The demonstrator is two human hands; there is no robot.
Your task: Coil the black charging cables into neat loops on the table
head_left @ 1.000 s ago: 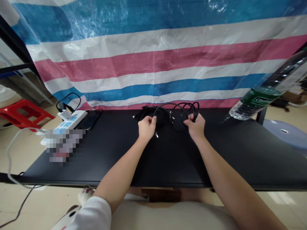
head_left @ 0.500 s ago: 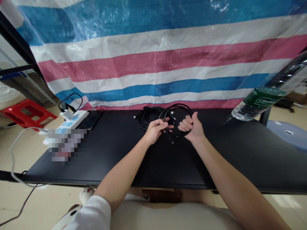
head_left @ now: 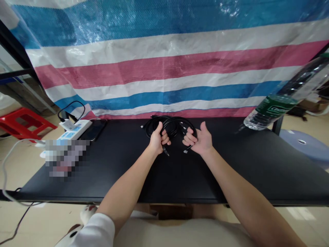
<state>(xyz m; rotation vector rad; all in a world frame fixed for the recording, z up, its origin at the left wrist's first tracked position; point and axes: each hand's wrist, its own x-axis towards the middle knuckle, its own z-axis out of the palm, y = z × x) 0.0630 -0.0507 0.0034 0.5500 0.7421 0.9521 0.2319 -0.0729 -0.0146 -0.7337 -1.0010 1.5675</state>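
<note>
Between my hands a black cable [head_left: 177, 119] arches upward in a loose bundle of strands. My left hand [head_left: 157, 139] is closed around its left end, thumb up, with a dark plug [head_left: 166, 151] poking out below the fingers. My right hand [head_left: 199, 140] has its fingers curled around the other side of the same cable, thumb raised. Below that hand a light-coloured connector tip [head_left: 185, 151] hangs. Behind, on the black table [head_left: 123, 154], lie more coiled black cables [head_left: 148, 128], partly hidden by my left hand and the held cable.
On the left stand a white power strip [head_left: 77, 130] with a plugged-in charger, a dark phone [head_left: 96, 132] and a blurred-out object [head_left: 68, 157]. A large water bottle [head_left: 267, 111] stands at the back right. A striped sheet [head_left: 159, 75] hangs along the back edge.
My left hand has gone from pinching the cable with fingers extended to gripping it in a fist, slightly left. The cable is now a wider arch instead of a round loop.
</note>
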